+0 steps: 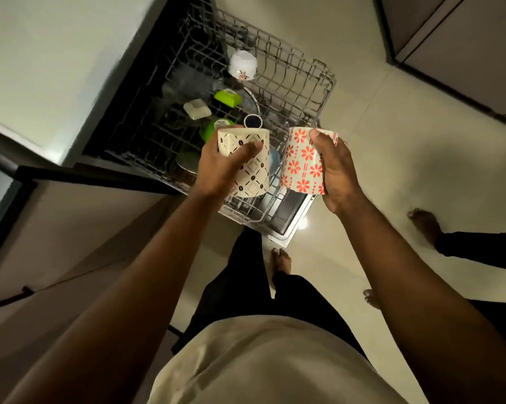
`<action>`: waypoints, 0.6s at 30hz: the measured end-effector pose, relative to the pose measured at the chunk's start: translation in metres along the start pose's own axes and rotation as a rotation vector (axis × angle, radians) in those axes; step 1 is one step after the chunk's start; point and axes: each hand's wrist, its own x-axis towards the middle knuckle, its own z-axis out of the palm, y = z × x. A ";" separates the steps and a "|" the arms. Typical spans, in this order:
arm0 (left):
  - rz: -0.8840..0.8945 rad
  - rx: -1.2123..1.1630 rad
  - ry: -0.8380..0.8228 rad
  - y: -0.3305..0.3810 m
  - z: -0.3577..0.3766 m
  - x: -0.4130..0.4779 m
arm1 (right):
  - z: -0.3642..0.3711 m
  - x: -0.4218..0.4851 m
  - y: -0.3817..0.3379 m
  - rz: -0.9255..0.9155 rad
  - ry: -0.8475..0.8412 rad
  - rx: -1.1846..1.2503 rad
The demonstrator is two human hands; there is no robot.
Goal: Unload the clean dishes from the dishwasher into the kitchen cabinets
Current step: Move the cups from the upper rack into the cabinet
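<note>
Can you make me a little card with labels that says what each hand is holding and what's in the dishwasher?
left hand: grips a cream mug with a dark bean pattern
right hand: grips a flowered mug, white with orange flowers
where: both mugs side by side above the pulled-out dishwasher rack
in the rack: an upside-down white cup, a green lid, a cream box

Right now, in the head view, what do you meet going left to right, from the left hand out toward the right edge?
left hand → cream mug with brown pattern → white mug with red flowers → right hand → bare foot on the floor.
</note>
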 end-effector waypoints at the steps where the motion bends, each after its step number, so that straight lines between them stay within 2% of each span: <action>1: 0.004 -0.002 0.014 -0.002 -0.001 -0.014 | 0.000 -0.010 0.002 -0.008 -0.010 -0.009; 11: 0.077 -0.054 0.193 -0.011 -0.026 -0.164 | 0.018 -0.124 0.019 -0.059 -0.169 -0.091; 18: 0.173 -0.148 0.371 -0.010 -0.081 -0.249 | 0.078 -0.181 0.032 -0.080 -0.356 -0.166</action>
